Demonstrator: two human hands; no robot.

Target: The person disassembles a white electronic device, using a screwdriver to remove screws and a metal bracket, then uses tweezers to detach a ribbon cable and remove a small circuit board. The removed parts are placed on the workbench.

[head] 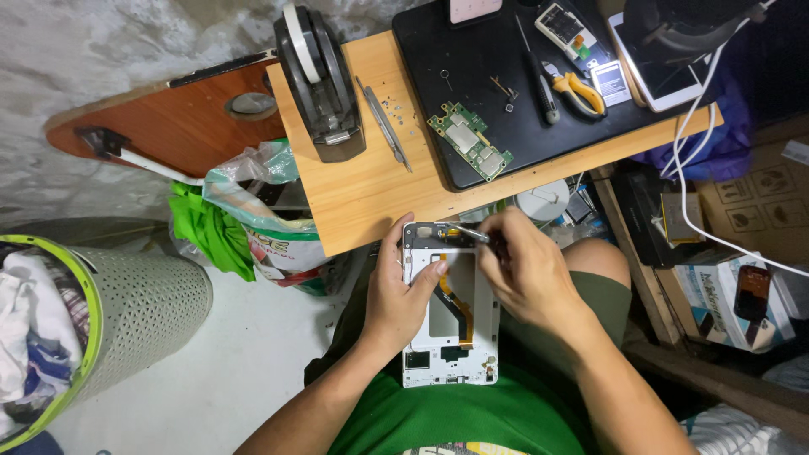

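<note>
Tablet frame (451, 307), white, back open with an orange ribbon cable showing, lies on the person's lap just below the desk (362, 185). Left hand (400, 295) clamps its edge; right hand (527, 274) pinches a slim metal tool (462, 229) at its top corner. Steady, light pressure seems best.

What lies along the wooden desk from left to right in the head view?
Black tape dispenser → metal tweezers → green circuit board → black-handled screwdriver → orange-handled pliers → white phone.
</note>
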